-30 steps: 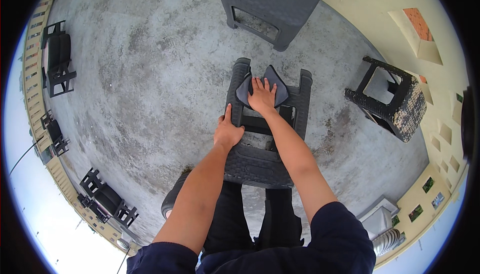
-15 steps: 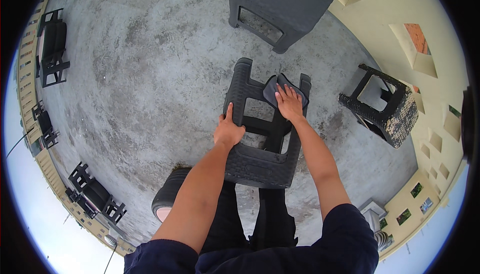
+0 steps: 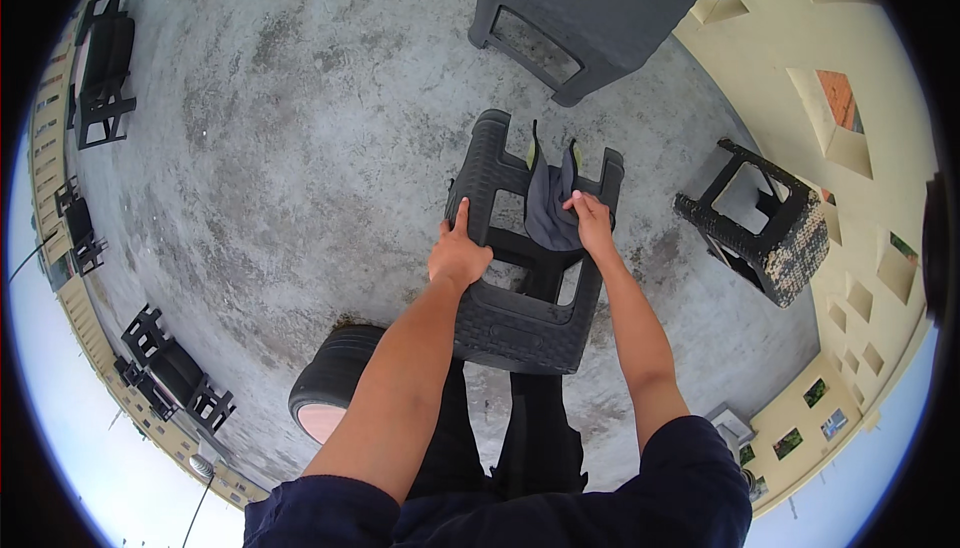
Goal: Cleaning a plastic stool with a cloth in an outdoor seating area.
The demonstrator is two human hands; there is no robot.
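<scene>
A black textured plastic stool (image 3: 520,333) lies tipped on its side before my legs, its seat toward me and its feet pointing away. My left hand (image 3: 460,253) grips its left leg, thumb at the inner edge and index finger stretched along the outside. A dark grey cloth (image 3: 548,208) with yellow-green showing on its inner side hangs bunched across the stool's right leg opening. The fingers of my right hand (image 3: 592,223) are closed on the cloth's right side, and two of its edges stick up away from me.
Beyond stands a bigger dark grey plastic stool (image 3: 590,18). To the right, a worn black stool with flaking pale patches (image 3: 795,248) lies near a cream wall (image 3: 760,38) with openings. A tyre (image 3: 335,378) is by my left leg. Black benches (image 3: 178,373) line the far left.
My right hand, spread flat on the cloth before, has drawn nearer and now pinches it. The cloth has crumpled, with its edges raised. My left hand keeps its place on the stool.
</scene>
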